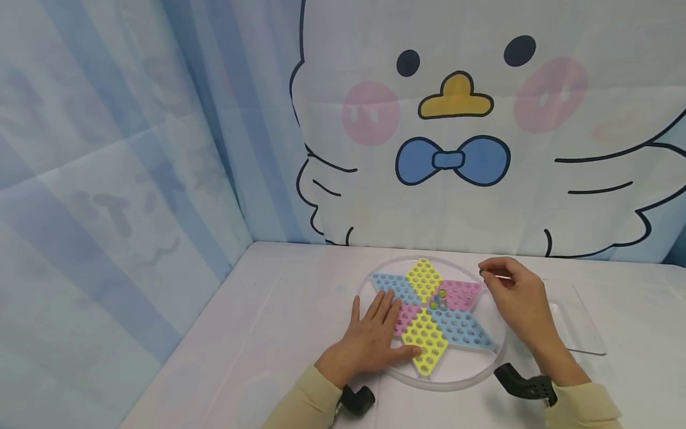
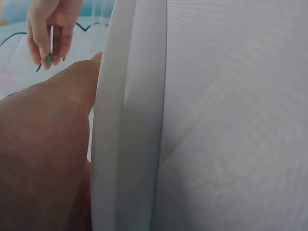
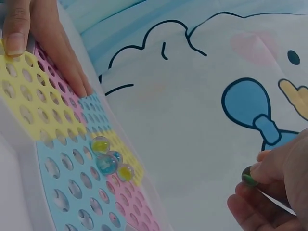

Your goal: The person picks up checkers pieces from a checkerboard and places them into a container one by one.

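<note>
A star-shaped Chinese checkers board (image 1: 462, 329) with yellow, blue and pink sections full of round holes lies in a clear round tray (image 1: 447, 384). Several glass marbles (image 3: 107, 163) with yellow and blue swirls sit close together near the star's centre. My left hand (image 1: 370, 339) rests on the board's left side with straight, spread fingers, the thumb on the near yellow section. Beyond the board's right rim, my right hand (image 1: 517, 295) is raised and pinches a dark green marble (image 3: 249, 177) between thumb and fingertips.
A clear plastic lid or box (image 1: 579, 325) lies right of the board, partly behind the right forearm. Black wrist camera mounts (image 1: 525, 384) stick out below the wrists. A cartoon-printed curtain (image 1: 455, 208) hangs along the table's back edge (image 1: 289, 243).
</note>
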`<state>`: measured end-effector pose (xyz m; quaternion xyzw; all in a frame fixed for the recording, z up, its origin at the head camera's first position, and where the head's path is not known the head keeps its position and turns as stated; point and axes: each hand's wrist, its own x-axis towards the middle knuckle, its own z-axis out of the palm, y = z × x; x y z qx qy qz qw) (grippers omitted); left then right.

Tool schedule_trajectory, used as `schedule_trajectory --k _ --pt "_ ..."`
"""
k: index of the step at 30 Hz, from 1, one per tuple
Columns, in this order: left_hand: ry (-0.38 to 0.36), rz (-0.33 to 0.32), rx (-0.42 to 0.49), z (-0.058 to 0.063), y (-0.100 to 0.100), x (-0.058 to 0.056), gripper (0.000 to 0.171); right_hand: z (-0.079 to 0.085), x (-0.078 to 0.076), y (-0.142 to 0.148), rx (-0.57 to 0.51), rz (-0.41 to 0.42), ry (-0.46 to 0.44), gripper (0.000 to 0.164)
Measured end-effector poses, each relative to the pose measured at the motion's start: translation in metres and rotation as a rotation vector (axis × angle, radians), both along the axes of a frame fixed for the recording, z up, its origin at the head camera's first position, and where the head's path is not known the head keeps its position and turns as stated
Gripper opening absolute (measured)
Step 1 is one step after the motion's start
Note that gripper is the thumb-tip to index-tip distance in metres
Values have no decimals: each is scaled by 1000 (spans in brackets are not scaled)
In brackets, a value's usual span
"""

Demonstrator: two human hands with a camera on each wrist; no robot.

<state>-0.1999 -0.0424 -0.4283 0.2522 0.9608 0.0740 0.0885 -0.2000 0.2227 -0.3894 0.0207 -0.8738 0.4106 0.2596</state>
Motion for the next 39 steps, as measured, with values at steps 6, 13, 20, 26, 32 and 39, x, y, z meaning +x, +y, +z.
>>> schedule_trajectory --k 6,13,20,26,32,39 --pt "-3 3 -3 0 0 0 99 7 4 6 -27 -18 -18 19" --pt "2 1 0 0 0 1 99 9 6 17 -33 -56 -37 23" --pt "-14 13 1 0 1 0 100 7 7 27 -54 -93 -72 28" --pt "-11 15 -8 0 1 1 100 5 6 34 -59 -113 -92 28" --pt "-9 16 -14 -1 1 0 100 4 6 39 -63 -122 -134 29" --pt "-7 18 -12 -1 1 -1 100 1 6 45 -50 -142 -187 30"
